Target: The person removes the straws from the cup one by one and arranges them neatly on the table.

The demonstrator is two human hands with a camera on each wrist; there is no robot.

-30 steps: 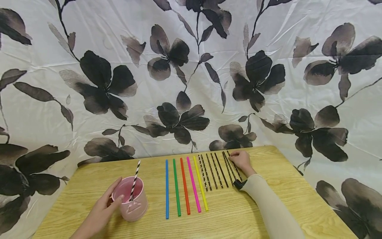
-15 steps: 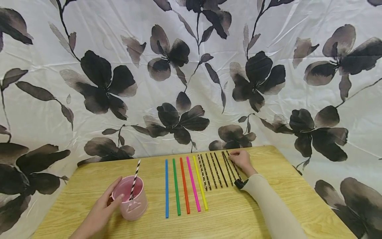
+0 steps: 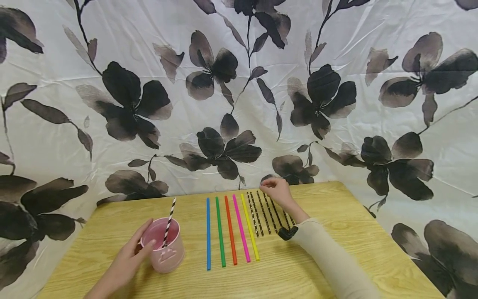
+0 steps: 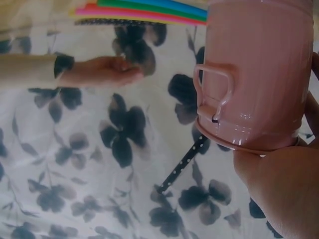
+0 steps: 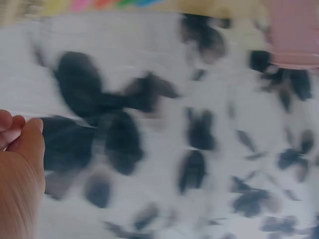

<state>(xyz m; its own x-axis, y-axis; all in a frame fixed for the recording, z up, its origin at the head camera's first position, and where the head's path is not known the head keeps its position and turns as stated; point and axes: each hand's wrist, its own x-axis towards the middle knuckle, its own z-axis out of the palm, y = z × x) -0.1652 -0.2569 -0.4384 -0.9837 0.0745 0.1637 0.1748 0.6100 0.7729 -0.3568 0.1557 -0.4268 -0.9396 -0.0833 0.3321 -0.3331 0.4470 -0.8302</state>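
My left hand (image 3: 130, 255) grips the rim and side of a pink bucket (image 3: 168, 261) on the left of the table, thumb over the lip. A small looped handle (image 4: 215, 87) shows on its side in the left wrist view. One black straw with white markings (image 3: 170, 220) leans in the bucket, its end above the rim. My right hand (image 3: 279, 193) hovers over the far ends of a row of thin black patterned straws (image 3: 261, 218), fingers loosely bent. In the right wrist view, no straw shows at the fingertips (image 5: 35, 127). The forearm hides part of the row.
Left of the black straws lie thicker ones side by side: blue (image 3: 208, 236), green (image 3: 220, 232), red (image 3: 230, 232), pink (image 3: 242, 230) and yellow (image 3: 250, 230). A white cloth (image 3: 239, 83) with dark flowers hangs behind the wooden table (image 3: 284, 274).
My right hand has left the rightmost black straw and moved left, rising over the row. The left hand stays on the bucket.
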